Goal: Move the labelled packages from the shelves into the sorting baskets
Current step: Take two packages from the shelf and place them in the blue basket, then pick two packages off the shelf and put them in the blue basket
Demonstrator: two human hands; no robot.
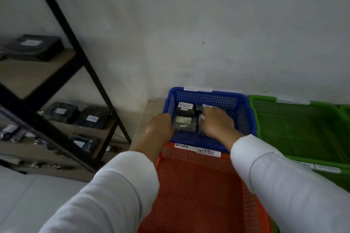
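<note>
Both hands reach into the blue basket (246, 117), which stands against the far wall between the shelving on the left and the green basket (295, 125) on the right. The left hand (161, 125) sits at the basket's left wall beside a package with a pale label (184, 124), and the right hand (216, 123) lies over a dark package (201, 128) on the right side. The fingers of both are hidden or blurred, so whether either grips a package cannot be told. The likeliest slip appears to be mis-sorting: the package marked RETURN (186, 108) lies close to the others, and the basket rims carry both RETURN and OVERDUE tags, so a parcel nudged sideways could end under the wrong heading. More packages on the shelves (92, 118) wait at the left, and the orange basket (200, 193) nearest the person holds nothing visible.
</note>
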